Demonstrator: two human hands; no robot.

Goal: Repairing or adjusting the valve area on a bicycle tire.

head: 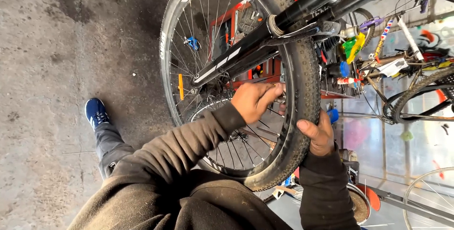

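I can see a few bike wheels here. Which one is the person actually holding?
The big knobby-tyred wheel in the middle: the right hand grips its tyre and the left hand reaches among its spokes. The others stand untouched at right.

Stained grey concrete floor (56, 69), daylight.

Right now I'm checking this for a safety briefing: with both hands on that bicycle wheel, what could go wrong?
1. The left hand reaches in among the spokes near the rim; if the wheel turned, fingers might get caught.
2. The right hand alone grips the knobby tyre; a slip could let the wheel swing.
3. The fork leg crosses just above the left hand and could pinch it.
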